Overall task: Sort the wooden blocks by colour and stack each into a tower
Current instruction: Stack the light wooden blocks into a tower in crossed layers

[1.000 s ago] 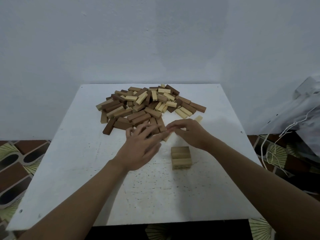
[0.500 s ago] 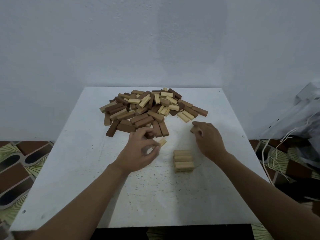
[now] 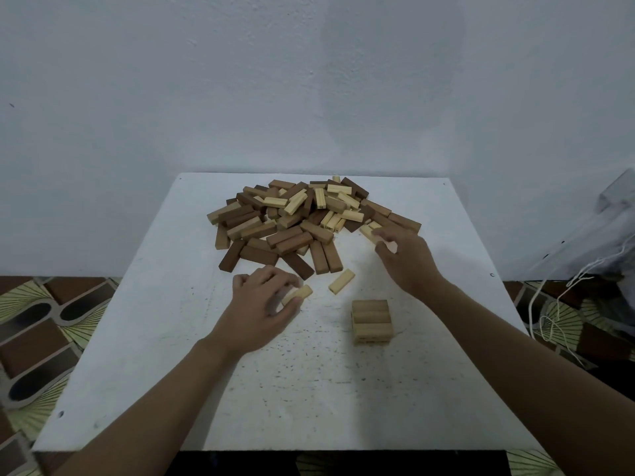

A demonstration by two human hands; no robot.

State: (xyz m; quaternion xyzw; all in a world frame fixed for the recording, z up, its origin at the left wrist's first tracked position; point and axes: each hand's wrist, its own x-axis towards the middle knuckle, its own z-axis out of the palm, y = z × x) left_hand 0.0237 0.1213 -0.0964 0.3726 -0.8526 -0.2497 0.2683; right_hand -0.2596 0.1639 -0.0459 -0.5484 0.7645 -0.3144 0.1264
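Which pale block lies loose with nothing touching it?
The lone pale block between the pile and the small stack; other pale ones are piled, stacked, or in the left hand or right hand.

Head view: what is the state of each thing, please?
left hand: grips near pale block.
right hand: pinches far pale block at pile edge.
pile: mixed colours, unsorted.
pale tower: low, upright.
loose block: lying flat, untouched.
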